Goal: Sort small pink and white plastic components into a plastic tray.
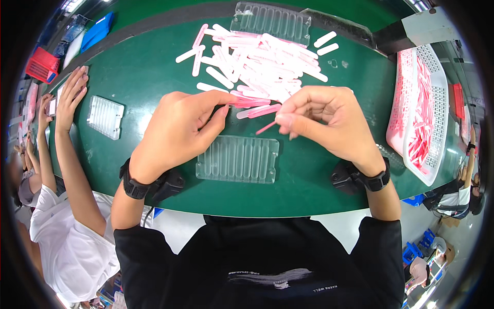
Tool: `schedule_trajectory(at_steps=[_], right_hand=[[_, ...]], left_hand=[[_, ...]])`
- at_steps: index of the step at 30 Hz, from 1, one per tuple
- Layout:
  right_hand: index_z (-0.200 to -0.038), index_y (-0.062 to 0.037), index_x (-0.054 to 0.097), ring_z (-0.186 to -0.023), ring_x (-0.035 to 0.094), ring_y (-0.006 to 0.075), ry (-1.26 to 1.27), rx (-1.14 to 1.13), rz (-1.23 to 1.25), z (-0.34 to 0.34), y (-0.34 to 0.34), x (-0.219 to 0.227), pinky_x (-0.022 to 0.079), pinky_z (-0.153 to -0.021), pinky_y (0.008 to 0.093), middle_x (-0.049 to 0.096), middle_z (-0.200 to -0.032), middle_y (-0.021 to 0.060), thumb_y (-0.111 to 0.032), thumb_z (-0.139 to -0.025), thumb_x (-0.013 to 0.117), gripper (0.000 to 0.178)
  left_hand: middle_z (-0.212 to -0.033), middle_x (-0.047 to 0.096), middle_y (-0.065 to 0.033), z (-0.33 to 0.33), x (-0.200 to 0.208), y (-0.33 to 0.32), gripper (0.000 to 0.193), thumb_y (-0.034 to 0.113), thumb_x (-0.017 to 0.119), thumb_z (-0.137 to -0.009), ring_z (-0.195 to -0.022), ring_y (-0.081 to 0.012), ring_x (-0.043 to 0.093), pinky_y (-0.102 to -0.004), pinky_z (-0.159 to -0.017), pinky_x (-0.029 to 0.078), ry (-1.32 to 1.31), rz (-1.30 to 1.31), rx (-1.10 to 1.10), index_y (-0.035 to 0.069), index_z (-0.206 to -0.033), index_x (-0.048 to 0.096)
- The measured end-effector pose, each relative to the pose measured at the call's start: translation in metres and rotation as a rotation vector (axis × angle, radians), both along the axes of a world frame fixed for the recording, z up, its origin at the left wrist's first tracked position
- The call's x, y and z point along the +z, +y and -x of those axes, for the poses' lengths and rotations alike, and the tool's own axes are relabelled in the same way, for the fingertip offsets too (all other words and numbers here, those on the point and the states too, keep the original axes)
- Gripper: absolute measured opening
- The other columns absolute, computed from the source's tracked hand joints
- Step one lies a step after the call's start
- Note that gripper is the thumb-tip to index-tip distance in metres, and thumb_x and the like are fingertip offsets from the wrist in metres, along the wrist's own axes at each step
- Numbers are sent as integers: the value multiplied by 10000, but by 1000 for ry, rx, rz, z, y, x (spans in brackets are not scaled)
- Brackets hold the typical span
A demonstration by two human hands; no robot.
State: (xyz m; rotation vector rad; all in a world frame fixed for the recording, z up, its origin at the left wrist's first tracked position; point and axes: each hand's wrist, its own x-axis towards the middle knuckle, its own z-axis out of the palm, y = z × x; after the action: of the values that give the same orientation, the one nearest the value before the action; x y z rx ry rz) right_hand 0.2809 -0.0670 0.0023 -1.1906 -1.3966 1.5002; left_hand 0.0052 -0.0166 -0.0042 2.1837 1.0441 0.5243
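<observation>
My left hand (177, 129) reaches to the near edge of a heap of flat, round-ended pink and white strips (272, 62). Its thumb and forefinger close around the end of a pink strip (248, 102). Pinched in my right hand (332, 116) is a slim pink strip (265, 128), seen edge-on and pointing down to the left. Another pink strip (263, 110) lies just beside the right fingertips. Below and between both hands, a clear plastic tray with several long grooves (237, 159) rests on the green table; its grooves hold no strips.
A second clear grooved tray (270, 23) stands behind the heap, and a third (105, 117) lies at left. On the right is a white perforated basket (437, 110) holding pink strips. A co-worker's hand (69, 100) rests at the table's left edge. A grey metal bracket (411, 31) juts in at the far right.
</observation>
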Motion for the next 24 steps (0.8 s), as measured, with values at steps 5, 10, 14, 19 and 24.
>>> schedule_trajectory(at_steps=[5, 10, 14, 19, 24], right_hand=[[-1002, 0, 767, -667, 706, 98, -323, 280, 35, 2, -6, 5, 538, -639, 238, 751, -752, 67, -101, -931, 798, 127], [-1050, -15, 746, -628, 720, 199, -323, 153, -113, 17, -14, 1, 547, -602, 297, 752, -742, 87, -108, -920, 782, 164], [-1030, -50, 749, -678, 700, 207, -495, 208, -237, 9, -17, 9, 547, -616, 328, 720, -767, 53, -177, -904, 807, 188], [-1006, -127, 777, -802, 618, 173, -856, 482, -719, 7, -37, 20, 527, -721, 347, 599, -821, -25, -331, -844, 827, 265], [-958, -14, 770, -729, 553, 147, -974, 483, -972, 18, -54, 6, 419, -627, 311, 528, -734, -21, -212, -857, 775, 222]], left_hand=[[-544, 496, -56, 3, 6, -1, 272, 7, 711, -872, -440, -162, 449, -328, -469, 352, 17, -56, -238, 89, -1112, 811], [-731, 725, -46, -3, 0, -17, 274, -3, 723, -810, -538, -249, 643, -357, -483, 476, 69, -199, -317, 116, -1043, 803], [-727, 727, -44, -2, 7, -26, 269, 9, 733, -821, -546, -242, 655, -358, -485, 481, 94, -276, -243, 99, -1066, 796], [-629, 593, 4, 7, 21, -36, 303, 195, 864, -814, -489, -202, 574, -345, -458, 445, 205, -329, -416, 84, -1088, 795], [-578, 489, 29, 6, 26, -56, 503, 320, 773, -885, -483, -134, 549, -312, -478, 433, 429, -330, -499, -2, -1271, 751]])
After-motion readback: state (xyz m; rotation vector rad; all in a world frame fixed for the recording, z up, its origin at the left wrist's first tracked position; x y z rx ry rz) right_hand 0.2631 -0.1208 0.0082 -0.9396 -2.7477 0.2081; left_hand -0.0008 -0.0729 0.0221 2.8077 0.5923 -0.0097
